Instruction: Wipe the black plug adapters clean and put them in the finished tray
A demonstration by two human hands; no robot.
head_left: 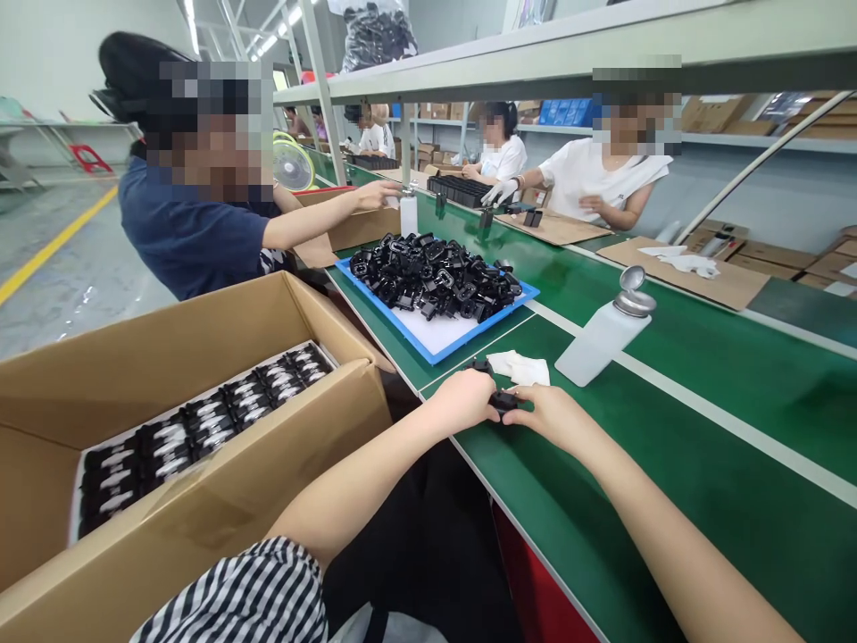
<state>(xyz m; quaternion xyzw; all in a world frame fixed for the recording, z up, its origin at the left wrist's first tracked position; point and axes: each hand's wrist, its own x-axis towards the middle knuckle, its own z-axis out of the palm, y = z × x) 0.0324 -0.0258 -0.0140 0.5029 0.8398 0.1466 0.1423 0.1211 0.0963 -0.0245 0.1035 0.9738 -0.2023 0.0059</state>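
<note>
Two bare hands are working at the near edge of one long green worktop point(669, 464). The left hand point(469, 397) and the right hand point(553, 413) are both gripping one small black plastic part point(503, 402), the fingers closing on it from opposite sides. The part is sitting between the hands, at or just above the surface; contact with the worktop is not being shown clearly. More black material point(479, 365) is showing just beyond the left hand; whether it is a separate piece cannot be told.

One crumpled white cloth point(526, 369) is lying just beyond the hands. One white square-sided bottle with a metal top point(599, 335) is standing to its right, appearing tilted, its round lid raised. One shallow blue-rimmed tray with a white base point(434, 338) is resting farther off to the left, carrying one heap of black plastic pieces point(435, 275), overlapping too much for counting. A second white bottle point(408, 214) is standing past the tray.

One open brown cardboard box point(314, 429) is occupying the left side, holding rows of black and white pieces point(211, 424). One co-worker in dark blue point(194, 232) is reaching toward the second bottle.
</note>
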